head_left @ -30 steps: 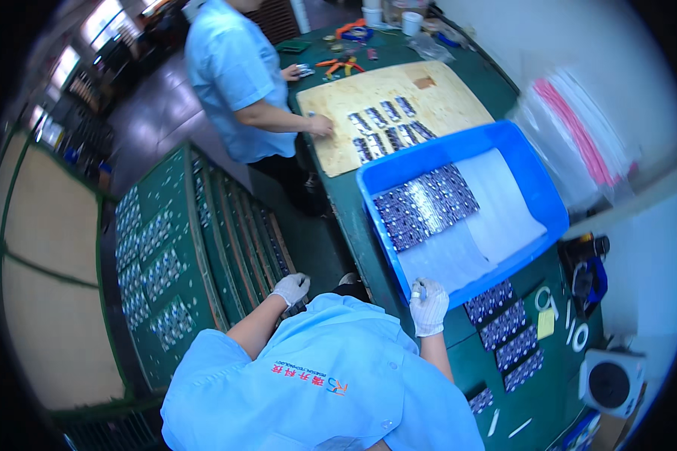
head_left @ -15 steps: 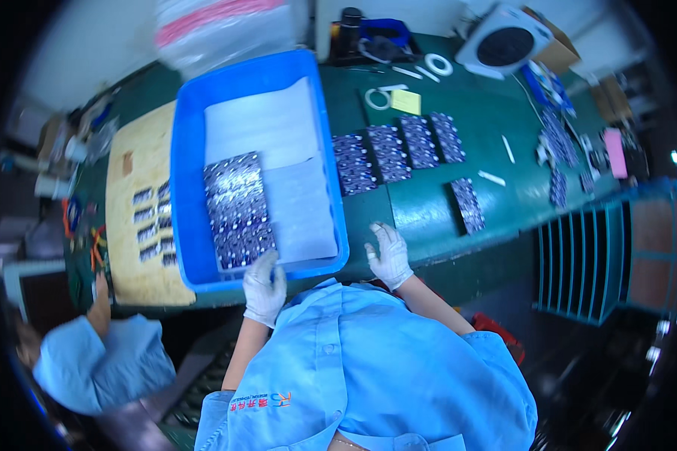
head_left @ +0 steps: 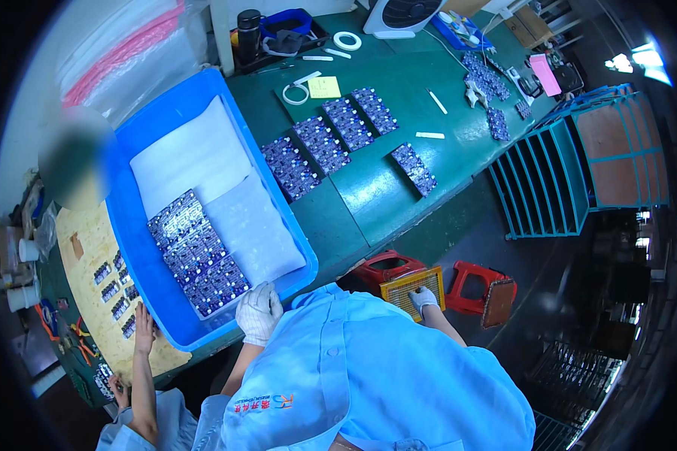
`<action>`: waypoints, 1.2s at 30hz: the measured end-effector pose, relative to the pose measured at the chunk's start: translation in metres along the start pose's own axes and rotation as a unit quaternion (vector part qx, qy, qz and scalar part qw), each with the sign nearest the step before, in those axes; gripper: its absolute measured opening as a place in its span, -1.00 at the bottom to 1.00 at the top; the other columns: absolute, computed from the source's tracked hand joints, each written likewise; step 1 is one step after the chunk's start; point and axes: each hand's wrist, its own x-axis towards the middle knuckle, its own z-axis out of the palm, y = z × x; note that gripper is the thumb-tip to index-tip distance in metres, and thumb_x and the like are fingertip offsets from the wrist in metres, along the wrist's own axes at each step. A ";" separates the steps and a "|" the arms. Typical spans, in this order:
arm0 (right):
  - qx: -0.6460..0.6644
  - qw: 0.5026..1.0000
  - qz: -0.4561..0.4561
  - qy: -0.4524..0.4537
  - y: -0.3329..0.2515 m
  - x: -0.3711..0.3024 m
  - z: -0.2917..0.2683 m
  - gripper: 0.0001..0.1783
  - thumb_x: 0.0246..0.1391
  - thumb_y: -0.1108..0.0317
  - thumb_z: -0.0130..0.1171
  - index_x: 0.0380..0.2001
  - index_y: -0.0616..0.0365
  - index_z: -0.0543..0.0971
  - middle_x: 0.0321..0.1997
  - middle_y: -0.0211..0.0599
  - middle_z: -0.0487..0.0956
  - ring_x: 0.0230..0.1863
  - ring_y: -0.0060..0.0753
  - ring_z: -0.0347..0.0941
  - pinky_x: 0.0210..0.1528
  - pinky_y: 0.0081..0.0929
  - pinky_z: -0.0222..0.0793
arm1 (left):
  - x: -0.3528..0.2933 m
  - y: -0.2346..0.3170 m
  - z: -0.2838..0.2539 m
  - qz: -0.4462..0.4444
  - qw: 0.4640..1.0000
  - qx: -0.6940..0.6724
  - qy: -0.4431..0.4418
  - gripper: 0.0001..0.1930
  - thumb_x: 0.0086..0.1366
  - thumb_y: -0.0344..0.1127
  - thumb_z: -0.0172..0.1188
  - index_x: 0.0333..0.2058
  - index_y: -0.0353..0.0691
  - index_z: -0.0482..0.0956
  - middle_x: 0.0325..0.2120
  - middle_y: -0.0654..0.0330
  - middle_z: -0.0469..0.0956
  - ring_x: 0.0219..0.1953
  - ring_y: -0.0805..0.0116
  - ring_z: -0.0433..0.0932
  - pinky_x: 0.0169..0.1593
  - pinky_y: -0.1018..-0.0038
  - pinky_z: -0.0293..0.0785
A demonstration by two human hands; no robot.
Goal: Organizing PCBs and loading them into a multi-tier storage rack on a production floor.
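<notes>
Curling loosely at the near rim of the blue bin (head_left: 308,259), the gloved left hand (head_left: 259,312) has its fingers partly bent, just beside the circuit panels (head_left: 195,252), which lie on white foam sheets (head_left: 192,161) in the near left part of that bin. The gloved right hand (head_left: 424,298) is low, past the table edge, its fingers on or just over a yellow frame (head_left: 400,292) near 2 red stools (head_left: 466,305). Both hands look small and partly hidden, so I cannot tell whether either has hold of anything. On the green table (head_left: 368,184), right of the bin, 4 purple boards (head_left: 321,144) lie in a row, with 1 more apart. At left, a co-worker's forearm (head_left: 144,383) reaches toward small circuit pieces (head_left: 119,307) on a tan sheet (head_left: 75,222).
</notes>
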 end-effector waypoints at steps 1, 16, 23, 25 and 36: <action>0.028 0.999 -0.018 0.007 -0.007 0.002 -0.005 -0.44 0.02 -0.01 0.08 -0.03 0.21 0.51 0.02 0.13 0.50 0.08 0.04 0.42 0.12 -0.22 0.31 | -0.001 -0.001 -0.001 -0.007 1.000 -0.004 -0.003 -0.74 0.03 -0.39 0.22 -0.23 -0.10 0.52 -0.27 0.17 0.57 -0.32 0.15 0.56 -0.22 0.24 0.48; 0.073 0.917 -0.249 0.304 -0.124 0.215 -0.195 -0.27 0.03 0.02 0.21 0.10 0.38 0.32 0.14 0.20 0.34 0.17 0.15 0.24 0.22 -0.17 0.17 | 0.034 0.081 0.035 -0.284 0.941 -0.021 0.181 -0.83 0.15 -0.35 0.13 -0.29 -0.26 0.58 -0.32 0.00 0.61 -0.26 0.02 0.59 -0.09 0.20 0.47; 0.128 0.960 -0.197 0.155 -0.151 0.301 -0.228 -0.18 0.09 -0.16 0.06 0.17 0.35 0.26 0.12 0.19 0.38 0.09 0.14 0.36 0.15 -0.23 0.27 | 0.051 0.133 0.070 -0.309 0.932 0.182 0.059 -0.61 0.10 0.00 0.19 -0.19 -0.11 0.57 -0.12 0.17 0.53 0.01 0.20 0.44 0.25 -0.01 0.02; 0.086 0.969 -0.205 0.110 -0.155 0.310 -0.223 -0.21 0.12 -0.20 -0.03 0.14 0.31 0.31 0.01 0.14 0.48 0.03 0.13 0.42 0.07 -0.20 0.33 | 0.055 0.133 0.076 -0.329 0.922 0.192 0.063 -0.60 0.08 0.02 0.20 -0.19 -0.11 0.58 -0.13 0.19 0.52 0.00 0.21 0.44 0.25 0.00 0.02; 0.035 0.967 -0.198 0.157 -0.169 0.243 -0.196 -0.37 0.14 -0.17 -0.07 -0.08 0.22 0.45 -0.09 0.17 0.51 -0.06 0.22 0.43 -0.02 -0.02 0.32 | 0.068 0.138 0.079 -0.332 0.916 0.221 0.041 -0.61 0.08 0.05 0.20 -0.28 -0.14 0.61 -0.20 0.18 0.56 -0.09 0.21 0.50 0.22 0.04 0.07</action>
